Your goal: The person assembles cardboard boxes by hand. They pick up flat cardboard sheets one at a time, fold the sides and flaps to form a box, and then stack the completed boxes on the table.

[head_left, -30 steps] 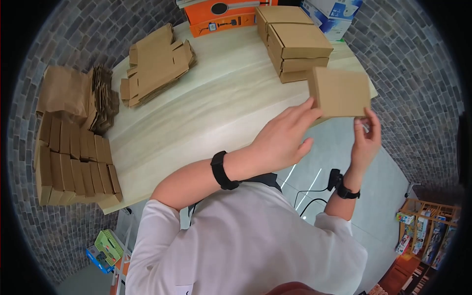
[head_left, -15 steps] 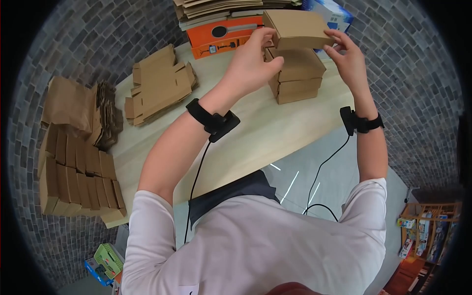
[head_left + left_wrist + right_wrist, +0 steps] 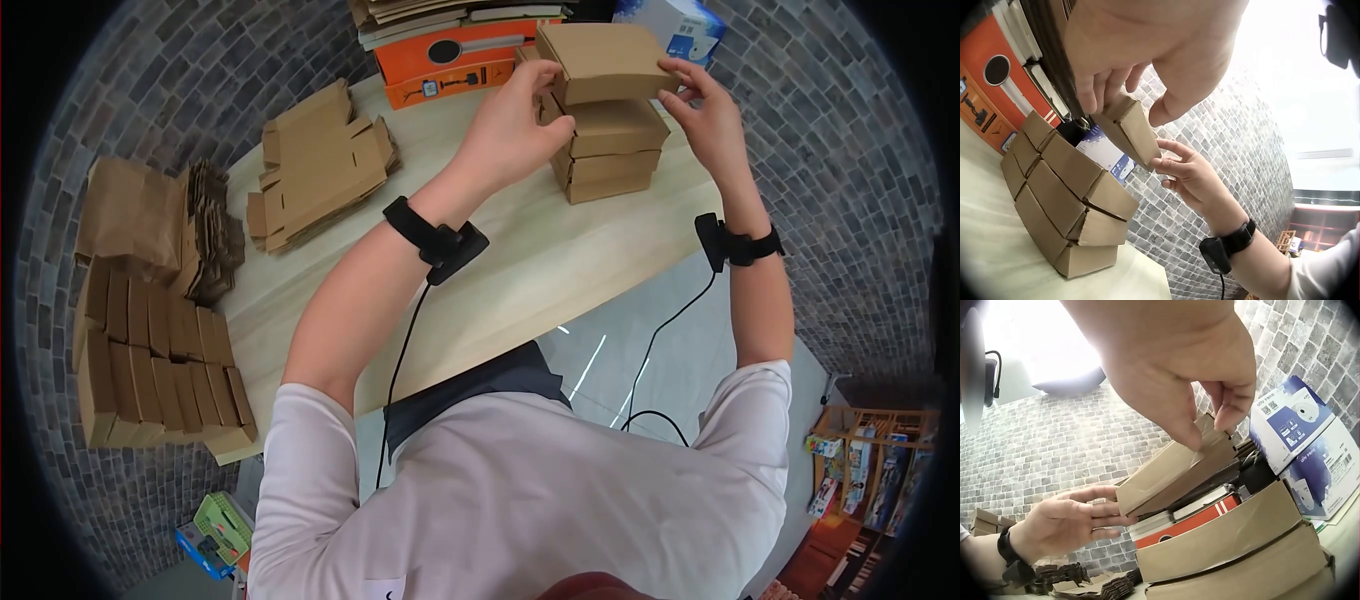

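A closed brown cardboard box is held up between both hands over the stack of similar boxes. Its left end is gripped by the fingers of my left hand, whose thumb stands apart below. At the opposite corner my right hand pinches the box between thumb and fingers. From the left wrist, the held box shows tilted, with a gap between it and the stack. In the right wrist view its long side hangs over the top stacked box.
Flattened cardboard blanks lie on the table. Rows of upright brown boxes line the left side, beside folded cardboard. An orange box and a blue-and-white box stand behind the stack. Cables hang from both wrists.
Both hands have carried the box from the table's near right edge, forward and left, to over the stack. Over the last half second the hands and box barely move.
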Tool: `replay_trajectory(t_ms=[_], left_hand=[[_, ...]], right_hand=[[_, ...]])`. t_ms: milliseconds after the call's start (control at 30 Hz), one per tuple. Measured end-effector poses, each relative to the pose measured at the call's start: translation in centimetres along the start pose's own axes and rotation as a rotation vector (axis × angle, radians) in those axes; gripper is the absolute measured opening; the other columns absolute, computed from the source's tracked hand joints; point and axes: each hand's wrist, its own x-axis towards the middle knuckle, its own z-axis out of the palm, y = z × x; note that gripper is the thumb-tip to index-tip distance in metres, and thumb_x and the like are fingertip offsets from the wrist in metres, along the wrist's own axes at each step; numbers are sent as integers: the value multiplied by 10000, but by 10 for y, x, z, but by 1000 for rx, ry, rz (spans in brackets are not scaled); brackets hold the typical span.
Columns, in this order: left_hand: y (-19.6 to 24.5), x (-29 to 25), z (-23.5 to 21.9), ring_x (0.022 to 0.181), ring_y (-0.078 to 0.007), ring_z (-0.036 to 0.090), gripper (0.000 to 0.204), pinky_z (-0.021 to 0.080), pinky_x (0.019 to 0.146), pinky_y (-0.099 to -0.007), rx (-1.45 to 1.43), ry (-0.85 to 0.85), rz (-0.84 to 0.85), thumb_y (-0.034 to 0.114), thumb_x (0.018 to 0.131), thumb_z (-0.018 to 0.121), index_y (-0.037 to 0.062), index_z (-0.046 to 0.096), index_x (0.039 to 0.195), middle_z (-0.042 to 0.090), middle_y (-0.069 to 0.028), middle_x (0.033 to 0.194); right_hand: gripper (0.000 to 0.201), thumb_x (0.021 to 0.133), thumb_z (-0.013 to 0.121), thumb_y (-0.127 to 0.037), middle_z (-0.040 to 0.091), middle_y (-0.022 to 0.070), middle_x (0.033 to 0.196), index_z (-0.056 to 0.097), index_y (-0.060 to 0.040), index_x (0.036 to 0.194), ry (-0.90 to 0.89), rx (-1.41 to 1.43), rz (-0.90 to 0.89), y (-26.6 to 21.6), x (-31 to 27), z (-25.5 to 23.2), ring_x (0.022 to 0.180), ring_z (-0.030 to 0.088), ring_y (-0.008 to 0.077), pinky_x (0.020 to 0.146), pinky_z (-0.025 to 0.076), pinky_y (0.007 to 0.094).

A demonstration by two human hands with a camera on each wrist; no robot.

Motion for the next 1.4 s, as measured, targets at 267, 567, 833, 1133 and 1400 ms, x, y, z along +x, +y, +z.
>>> replay_trajectory(t_ms=[267,567,833,1133,1400], left_hand=[[1,-17,9,1286,-218,562,558,481,987,-349,-31,-41,-14,117,856,717,31,487,1356,608,-106,1336],[-6,-20,18,1247,-203,587,558,489,961,-346,-4,-70,-89,118,852,719,31,493,1355,618,-98,1332],[-12,-18,20,1237,-221,591,564,491,963,-349,8,-75,-78,121,858,715,21,482,1363,614,-109,1335],[-10,-20,20,1230,-225,593,565,500,958,-355,25,-85,-108,130,862,712,27,481,1368,602,-115,1347],[-9,-20,19,1222,-235,596,573,507,953,-358,39,-75,-117,126,856,711,29,480,1372,602,-117,1340]], right_hand=[[405,862,717,-129,681,34,987,661,-162,1261,-43,58,24,11,-19,0,839,590,137,798,518,291],[413,852,708,-114,697,37,1100,653,-124,1261,-82,68,56,12,-33,4,828,574,149,805,518,297],[443,848,698,-86,675,18,1199,641,-126,1285,-107,88,82,16,-37,8,838,550,114,822,502,269],[503,816,651,-116,697,123,1138,610,-151,1316,-75,90,88,17,-41,8,718,603,154,723,528,310],[563,819,583,-52,691,92,1209,546,-152,1372,-84,113,184,15,-46,5,745,549,108,783,506,281]])
